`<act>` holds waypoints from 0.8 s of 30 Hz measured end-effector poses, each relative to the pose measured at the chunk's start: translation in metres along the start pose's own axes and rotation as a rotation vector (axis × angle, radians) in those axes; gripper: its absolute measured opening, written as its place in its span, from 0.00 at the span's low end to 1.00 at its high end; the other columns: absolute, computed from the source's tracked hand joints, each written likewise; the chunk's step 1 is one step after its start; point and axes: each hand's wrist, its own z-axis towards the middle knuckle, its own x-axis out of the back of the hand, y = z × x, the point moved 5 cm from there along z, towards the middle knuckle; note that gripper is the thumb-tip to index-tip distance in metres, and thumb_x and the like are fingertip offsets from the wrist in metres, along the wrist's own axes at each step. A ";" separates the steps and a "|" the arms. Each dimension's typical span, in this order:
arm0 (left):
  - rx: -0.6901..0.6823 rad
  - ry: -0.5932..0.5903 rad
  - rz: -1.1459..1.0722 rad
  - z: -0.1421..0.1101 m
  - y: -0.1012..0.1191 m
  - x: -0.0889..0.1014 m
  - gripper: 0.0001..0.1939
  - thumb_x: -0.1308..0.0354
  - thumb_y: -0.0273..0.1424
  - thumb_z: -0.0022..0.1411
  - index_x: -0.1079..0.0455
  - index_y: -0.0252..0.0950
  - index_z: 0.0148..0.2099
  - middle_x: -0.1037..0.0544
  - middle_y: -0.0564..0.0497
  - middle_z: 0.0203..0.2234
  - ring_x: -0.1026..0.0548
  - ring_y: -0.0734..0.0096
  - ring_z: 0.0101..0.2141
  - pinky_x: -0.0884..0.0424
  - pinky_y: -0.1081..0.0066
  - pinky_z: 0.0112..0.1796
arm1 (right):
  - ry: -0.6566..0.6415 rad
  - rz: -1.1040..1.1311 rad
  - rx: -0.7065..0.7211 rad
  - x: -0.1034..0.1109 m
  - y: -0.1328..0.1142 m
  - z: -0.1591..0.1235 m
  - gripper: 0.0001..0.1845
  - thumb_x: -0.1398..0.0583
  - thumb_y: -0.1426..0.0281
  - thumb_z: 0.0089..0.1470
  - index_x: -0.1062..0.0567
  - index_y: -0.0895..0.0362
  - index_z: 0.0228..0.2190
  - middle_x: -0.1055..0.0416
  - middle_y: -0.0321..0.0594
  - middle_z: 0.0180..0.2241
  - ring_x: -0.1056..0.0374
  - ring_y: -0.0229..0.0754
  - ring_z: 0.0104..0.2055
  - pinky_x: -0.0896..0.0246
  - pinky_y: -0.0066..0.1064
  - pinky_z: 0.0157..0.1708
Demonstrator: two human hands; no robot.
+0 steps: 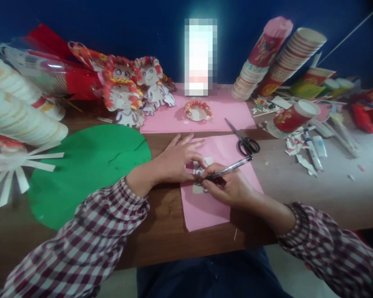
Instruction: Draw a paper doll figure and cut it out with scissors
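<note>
Small, pale rectangle of paper [199, 189], flat and matt, on a smooth pink paper sheet [205, 215], also matt. Slim pen [236, 164] of clear and black plastic, with a glossy barrel. Scissors with smooth black plastic handles [249, 145] and dark metal blades [232, 126]. Brown tabletop [164, 207] with a wood look and a soft sheen. Large green oval sheet [90, 165], smooth and matt; card or foam, unclear. Checked cloth sleeves [105, 219], crinkled at gathered cuffs. Red-and-white paper cup [292, 118], smooth-sided. Clear plastic wrapping [55, 66], shiny and creased.
</note>
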 end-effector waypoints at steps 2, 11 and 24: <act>-0.004 0.002 -0.002 0.000 0.000 0.000 0.15 0.41 0.44 0.50 0.26 0.48 0.40 0.48 0.56 0.63 0.60 0.51 0.63 0.68 0.45 0.57 | 0.001 -0.006 0.004 0.000 -0.001 0.000 0.08 0.44 0.69 0.52 0.28 0.60 0.32 0.28 0.38 0.26 0.32 0.36 0.25 0.40 0.27 0.27; -0.003 -0.003 0.002 0.000 0.000 0.000 0.15 0.41 0.44 0.50 0.26 0.49 0.40 0.49 0.57 0.63 0.60 0.51 0.63 0.68 0.45 0.57 | 0.005 -0.002 0.006 0.001 0.000 0.000 0.06 0.44 0.70 0.51 0.29 0.59 0.31 0.30 0.36 0.24 0.35 0.35 0.25 0.40 0.28 0.28; -0.020 0.004 0.021 -0.002 0.002 0.002 0.17 0.39 0.45 0.48 0.27 0.49 0.42 0.48 0.55 0.63 0.60 0.50 0.63 0.65 0.44 0.57 | 0.065 0.281 -0.082 0.024 -0.007 -0.011 0.03 0.44 0.72 0.53 0.32 0.58 0.32 0.34 0.34 0.24 0.37 0.34 0.25 0.41 0.24 0.25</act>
